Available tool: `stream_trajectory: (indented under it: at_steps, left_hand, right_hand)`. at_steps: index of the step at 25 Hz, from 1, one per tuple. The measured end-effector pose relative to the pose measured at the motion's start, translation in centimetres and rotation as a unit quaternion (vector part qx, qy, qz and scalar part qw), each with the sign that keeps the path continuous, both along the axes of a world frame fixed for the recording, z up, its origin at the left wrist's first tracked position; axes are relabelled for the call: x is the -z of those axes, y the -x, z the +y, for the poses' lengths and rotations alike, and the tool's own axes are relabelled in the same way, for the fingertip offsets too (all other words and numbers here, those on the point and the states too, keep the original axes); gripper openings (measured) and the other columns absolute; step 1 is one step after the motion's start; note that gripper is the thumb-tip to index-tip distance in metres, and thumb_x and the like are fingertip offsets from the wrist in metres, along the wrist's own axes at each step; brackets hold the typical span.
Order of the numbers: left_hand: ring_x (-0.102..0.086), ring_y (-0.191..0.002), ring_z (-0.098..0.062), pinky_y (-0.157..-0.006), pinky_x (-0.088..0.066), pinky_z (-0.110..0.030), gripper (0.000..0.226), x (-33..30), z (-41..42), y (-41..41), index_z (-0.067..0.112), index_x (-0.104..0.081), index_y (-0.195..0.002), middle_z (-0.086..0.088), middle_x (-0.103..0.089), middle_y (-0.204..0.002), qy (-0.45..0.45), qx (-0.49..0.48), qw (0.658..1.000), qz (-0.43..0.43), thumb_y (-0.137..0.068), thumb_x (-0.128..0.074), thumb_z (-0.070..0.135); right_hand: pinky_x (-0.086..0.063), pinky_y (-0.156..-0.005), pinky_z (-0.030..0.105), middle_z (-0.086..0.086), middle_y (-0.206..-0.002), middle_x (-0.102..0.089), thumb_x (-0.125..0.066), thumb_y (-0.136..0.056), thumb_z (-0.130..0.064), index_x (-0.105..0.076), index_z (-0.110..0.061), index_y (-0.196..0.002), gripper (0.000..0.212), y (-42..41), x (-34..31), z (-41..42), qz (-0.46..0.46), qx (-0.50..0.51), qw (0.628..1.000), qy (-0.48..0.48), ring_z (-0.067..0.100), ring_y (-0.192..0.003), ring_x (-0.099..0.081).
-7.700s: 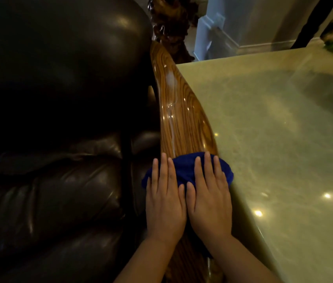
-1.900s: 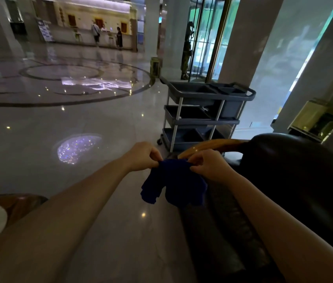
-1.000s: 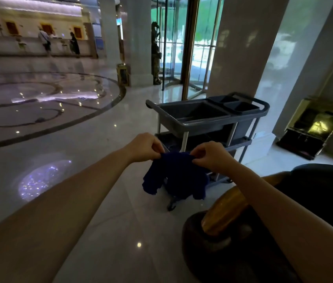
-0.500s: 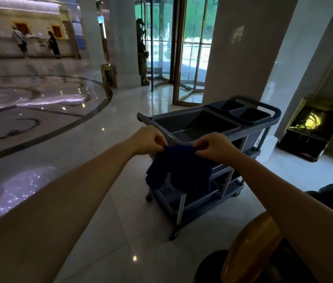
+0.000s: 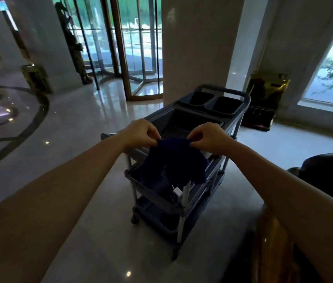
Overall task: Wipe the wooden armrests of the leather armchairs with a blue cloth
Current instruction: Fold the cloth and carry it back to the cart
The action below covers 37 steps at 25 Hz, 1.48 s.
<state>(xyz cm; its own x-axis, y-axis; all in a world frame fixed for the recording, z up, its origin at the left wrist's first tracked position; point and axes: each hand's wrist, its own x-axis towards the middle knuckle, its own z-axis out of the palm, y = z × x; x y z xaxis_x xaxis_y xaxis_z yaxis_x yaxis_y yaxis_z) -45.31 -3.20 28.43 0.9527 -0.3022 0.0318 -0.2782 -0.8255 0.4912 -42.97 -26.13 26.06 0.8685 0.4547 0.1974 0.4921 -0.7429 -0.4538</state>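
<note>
The blue cloth [image 5: 173, 160] hangs in the air in front of me, pinched along its top edge by both hands. My left hand [image 5: 143, 133] grips its left corner and my right hand [image 5: 208, 137] grips its right corner. The cloth dangles over the near end of a grey three-shelf service cart [image 5: 231, 113]. At the lower right, a glossy wooden armrest [image 5: 272, 242] and part of the dark leather armchair [image 5: 329, 170] show beside my right forearm.
The cart stands on a polished marble floor [image 5: 75, 123] directly ahead. A white pillar [image 5: 198, 48] rises behind it, with a revolving glass door [image 5: 137, 48] to its left. A brass-coloured stand [image 5: 265, 99] sits by the right wall.
My view has swung from the armrest to the lobby and moved closer to the cart. Both hands keep the cloth stretched between them, now over the cart's near end.
</note>
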Motion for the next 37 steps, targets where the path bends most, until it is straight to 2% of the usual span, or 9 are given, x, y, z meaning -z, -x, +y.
stream_trajectory:
  at_steps: [4, 6, 8, 12, 17, 21, 28, 34, 37]
  left_hand:
    - [-0.059, -0.069, -0.002, -0.065, -0.043, -0.014, 0.016, -1.1, 2.3, -5.9, 0.013, -0.071, -0.09, 0.005, -0.065, -0.074, 0.003, 0.037, 0.999, -0.018, -0.075, -0.066, 0.007]
    - [-0.063, -0.074, -0.009, -0.072, -0.047, -0.021, 0.016, -1.1, 2.8, -8.3, 0.012, -0.071, -0.089, -0.001, -0.067, -0.079, 0.013, 0.054, 0.998, -0.016, -0.075, -0.066, 0.006]
    - [-0.064, -0.076, -0.009, -0.074, -0.049, -0.024, 0.014, -1.0, 3.3, -11.3, 0.014, -0.071, -0.086, 0.001, -0.067, -0.077, 0.024, 0.066, 0.997, -0.012, -0.075, -0.066, 0.007]
    - [-0.062, -0.075, -0.004, -0.071, -0.048, -0.019, 0.016, -0.2, 3.4, -18.3, 0.023, -0.068, -0.078, 0.005, -0.065, -0.076, 0.032, 0.092, 0.995, -0.005, -0.075, -0.066, 0.007]
    - [-0.06, -0.069, -0.001, -0.064, -0.045, -0.012, 0.015, 1.3, 2.6, -26.6, 0.016, -0.072, -0.084, 0.004, -0.065, -0.074, 0.031, 0.099, 0.994, -0.024, -0.074, -0.066, 0.006]
    - [-0.058, -0.067, 0.0, -0.069, -0.045, -0.018, 0.017, 3.5, 2.2, -32.5, 0.018, -0.073, -0.084, 0.005, -0.065, -0.075, 0.022, 0.108, 0.994, -0.028, -0.073, -0.065, 0.008]
    - [-0.065, -0.076, -0.01, -0.079, -0.052, -0.025, 0.017, 10.7, 1.5, -39.8, 0.012, -0.074, -0.086, -0.006, -0.073, -0.085, 0.012, 0.158, 0.986, 0.045, -0.073, -0.064, 0.005]
    - [-0.062, -0.086, -0.011, -0.084, -0.053, -0.026, 0.016, 19.4, 2.0, -42.5, 0.01, -0.069, -0.092, -0.008, -0.069, -0.096, -0.021, 0.196, 0.97, 0.139, -0.079, -0.063, 0.005]
    - [-0.059, -0.085, -0.007, -0.081, -0.051, -0.024, 0.018, 23.7, 2.6, -42.7, 0.014, -0.068, -0.094, -0.005, -0.067, -0.099, -0.031, 0.206, 0.959, 0.194, -0.08, -0.062, 0.006]
  right_hand:
    - [-0.038, -0.057, 0.002, -0.006, -0.077, -0.064, -0.068, -0.074, -0.014, -0.072, -0.014, -0.089, 0.015, -3.8, -0.9, 2.2, -0.013, 0.049, 0.999, -0.011, -0.003, -0.062, -0.052]
    - [-0.038, -0.057, 0.0, -0.008, -0.076, -0.063, -0.068, -0.074, -0.014, -0.072, -0.015, -0.088, 0.015, -5.6, -1.4, 2.8, -0.02, 0.062, 0.998, 0.0, -0.001, -0.064, -0.053]
    - [-0.037, -0.061, 0.004, -0.009, -0.076, -0.062, -0.068, -0.074, -0.015, -0.072, -0.016, -0.088, 0.015, -8.0, -1.5, 3.3, -0.025, 0.081, 0.996, 0.007, -0.001, -0.064, -0.053]
    - [-0.037, -0.055, 0.0, -0.011, -0.074, -0.062, -0.067, -0.074, -0.015, -0.073, -0.017, -0.088, 0.015, -13.7, -0.6, 3.4, -0.03, 0.104, 0.994, 0.01, -0.008, -0.058, -0.052]
    - [-0.034, -0.064, 0.004, -0.01, -0.079, -0.063, -0.068, -0.074, -0.015, -0.072, -0.017, -0.091, 0.017, -21.2, 1.0, 3.0, -0.029, 0.136, 0.99, 0.0, -0.002, -0.069, -0.053]
    - [-0.037, -0.075, 0.014, -0.001, -0.087, -0.071, -0.067, -0.073, -0.014, -0.072, -0.015, -0.09, 0.017, -26.0, 3.1, 2.9, 0.011, 0.16, 0.987, -0.003, 0.003, -0.076, -0.057]
    - [-0.041, -0.076, 0.018, 0.005, -0.093, -0.072, -0.066, -0.072, -0.012, -0.071, -0.012, -0.091, 0.019, -30.6, 10.0, 3.5, 0.095, 0.24, 0.966, -0.004, 0.013, -0.084, -0.063]
    - [-0.044, -0.075, 0.02, 0.008, -0.098, -0.071, -0.066, -0.075, -0.011, -0.068, -0.011, -0.099, 0.024, -31.6, 18.7, 5.7, 0.224, 0.317, 0.922, -0.016, 0.017, -0.088, -0.063]
    - [-0.05, -0.079, 0.024, 0.007, -0.104, -0.068, -0.067, -0.077, -0.011, -0.066, -0.013, -0.104, 0.026, -30.8, 22.7, 6.7, 0.293, 0.349, 0.89, -0.033, 0.015, -0.091, -0.062]
